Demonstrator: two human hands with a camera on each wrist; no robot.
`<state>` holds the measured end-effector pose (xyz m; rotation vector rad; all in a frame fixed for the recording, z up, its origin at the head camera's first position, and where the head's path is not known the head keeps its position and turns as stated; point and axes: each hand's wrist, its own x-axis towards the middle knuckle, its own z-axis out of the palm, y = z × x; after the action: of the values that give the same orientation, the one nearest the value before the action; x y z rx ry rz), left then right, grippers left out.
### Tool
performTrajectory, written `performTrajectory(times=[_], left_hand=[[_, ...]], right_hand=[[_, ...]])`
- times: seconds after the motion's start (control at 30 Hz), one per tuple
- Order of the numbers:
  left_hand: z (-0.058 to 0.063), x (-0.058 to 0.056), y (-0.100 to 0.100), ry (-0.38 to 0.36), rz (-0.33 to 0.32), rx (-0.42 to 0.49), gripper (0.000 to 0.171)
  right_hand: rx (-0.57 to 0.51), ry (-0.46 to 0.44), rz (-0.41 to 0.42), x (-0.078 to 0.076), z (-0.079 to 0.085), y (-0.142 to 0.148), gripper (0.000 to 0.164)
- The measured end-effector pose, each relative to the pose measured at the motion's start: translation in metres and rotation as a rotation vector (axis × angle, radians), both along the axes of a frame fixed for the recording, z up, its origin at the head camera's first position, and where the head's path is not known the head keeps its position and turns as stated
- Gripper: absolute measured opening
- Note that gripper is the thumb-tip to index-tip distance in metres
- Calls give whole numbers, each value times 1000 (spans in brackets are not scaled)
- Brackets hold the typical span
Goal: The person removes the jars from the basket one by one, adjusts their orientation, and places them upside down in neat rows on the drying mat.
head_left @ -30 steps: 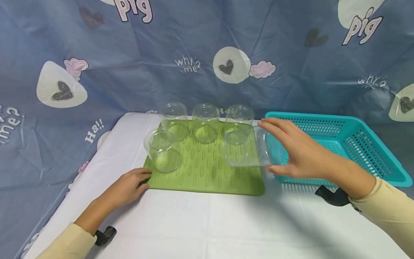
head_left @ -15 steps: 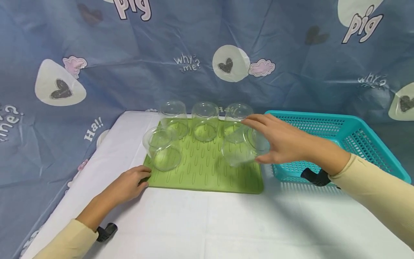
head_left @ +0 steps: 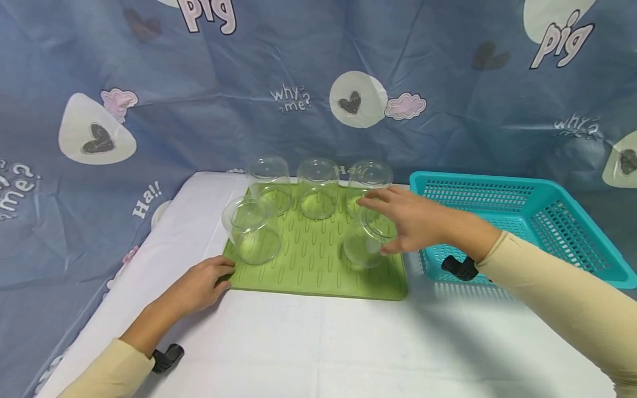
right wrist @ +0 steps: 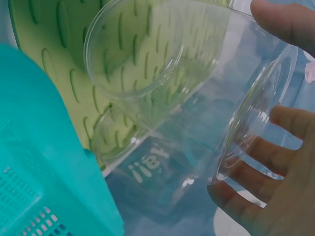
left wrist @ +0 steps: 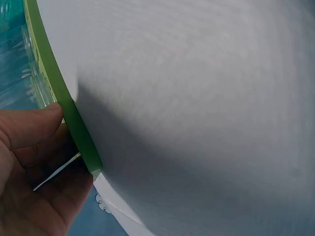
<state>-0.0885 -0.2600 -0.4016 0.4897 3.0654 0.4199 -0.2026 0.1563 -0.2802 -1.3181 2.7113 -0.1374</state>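
Note:
My right hand holds a clear plastic cup by its wide, lipped end, thumb on one side and fingers on the other. The cup stands nearly upright at the front right of the green ribbed mat, its lower end right over the surface. In the right wrist view the cup is see-through, with mat and cloth showing behind it. My left hand grips the mat's front left corner; the left wrist view shows its thumb against the green edge and fingers alongside.
Three clear cups stand in a row along the mat's back, the middle cup between two others. Another cup stands front left. A turquoise perforated basket sits right of the mat. Behind the white table hangs a blue printed cloth.
My right hand has moved left from the basket side, turning the cup from lying sideways to nearly upright and lowering it over the mat. My left hand has stayed at the corner.

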Motion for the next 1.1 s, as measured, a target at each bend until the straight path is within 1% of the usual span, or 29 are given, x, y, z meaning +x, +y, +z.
performTrajectory(times=[0.43,0.57,0.77,0.87,1.0,1.1], left_hand=[[-2,3,-1,-17,23,9,27],[-2,2,0,-12,22,5,28],[-2,2,0,-16,23,6,29],[-2,1,0,-14,17,15,29],[-1,0,0,-35,17,22,30],[0,0,0,-48,23,18,30]], right_hand=[[16,-74,-23,-9,-18,-6,96],[15,-72,-27,-12,-22,-7,95],[18,-64,-20,-16,-23,-10,91],[25,-65,-35,-17,-23,-11,90],[27,-61,-48,-18,-26,-12,89],[18,-60,-40,-19,-29,-14,89]])
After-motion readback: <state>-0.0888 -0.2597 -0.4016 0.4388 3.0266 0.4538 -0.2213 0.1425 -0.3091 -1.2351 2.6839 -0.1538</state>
